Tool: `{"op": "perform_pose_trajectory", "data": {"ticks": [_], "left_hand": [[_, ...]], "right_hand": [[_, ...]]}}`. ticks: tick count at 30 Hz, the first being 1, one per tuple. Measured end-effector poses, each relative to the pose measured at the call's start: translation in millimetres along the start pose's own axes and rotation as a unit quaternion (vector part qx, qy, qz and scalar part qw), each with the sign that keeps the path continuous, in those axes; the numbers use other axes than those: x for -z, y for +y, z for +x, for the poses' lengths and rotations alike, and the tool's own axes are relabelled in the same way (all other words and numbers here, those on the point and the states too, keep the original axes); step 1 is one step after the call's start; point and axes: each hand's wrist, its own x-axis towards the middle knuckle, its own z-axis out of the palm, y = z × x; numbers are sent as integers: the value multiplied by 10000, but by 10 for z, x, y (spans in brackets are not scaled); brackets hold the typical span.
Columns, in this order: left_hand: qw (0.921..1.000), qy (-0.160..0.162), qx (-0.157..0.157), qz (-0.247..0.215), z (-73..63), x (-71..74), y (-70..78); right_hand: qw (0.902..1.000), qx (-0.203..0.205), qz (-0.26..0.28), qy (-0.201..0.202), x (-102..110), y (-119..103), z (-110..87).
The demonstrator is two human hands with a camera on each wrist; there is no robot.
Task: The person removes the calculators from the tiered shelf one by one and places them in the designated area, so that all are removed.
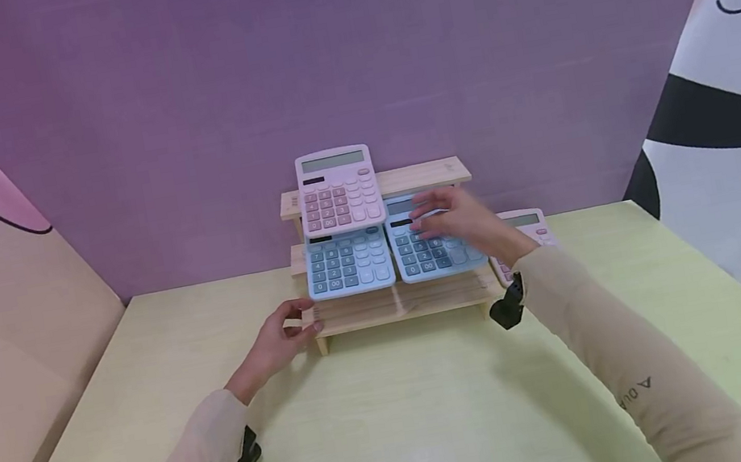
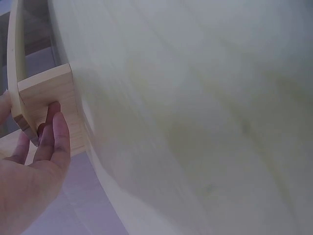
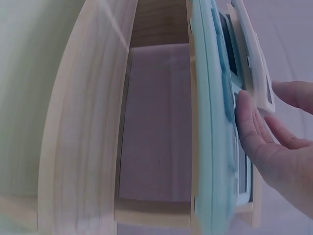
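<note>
A three-tier wooden rack point(image 1: 419, 300) stands against the back wall. My left hand point(image 1: 281, 337) grips the left end of its lowest board, with the fingers point(image 2: 61, 134) under the board. On the middle tier lean two light-blue calculators side by side, the left blue calculator point(image 1: 350, 265) and the right blue calculator point(image 1: 444, 255). A pink calculator point(image 1: 338, 195) leans on the top tier, above the left blue one. My right hand point(image 1: 457, 220) is over the right blue calculator's upper part, fingers loosely bent and apart; whether they touch it, I cannot tell.
Another pink calculator point(image 1: 527, 225) is at the right of the rack, partly hidden by my right arm. The rack rests on a pale wooden table point(image 1: 402, 422). Behind it is a purple wall point(image 1: 343, 64), with cartoon-printed panels on both sides.
</note>
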Motion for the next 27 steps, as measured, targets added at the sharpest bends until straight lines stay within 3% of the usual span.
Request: {"op": "perform_pose_trajectory", "data": {"ticks": [20,27], "left_hand": [[10000,-53,-53,-29,35,6,-58],[10000,-31,88,-27,31,7,-40]], "right_hand": [[9963,42,730,458,-354,-45,247],[9926,-24,988,698,-436,-43,309]]}}
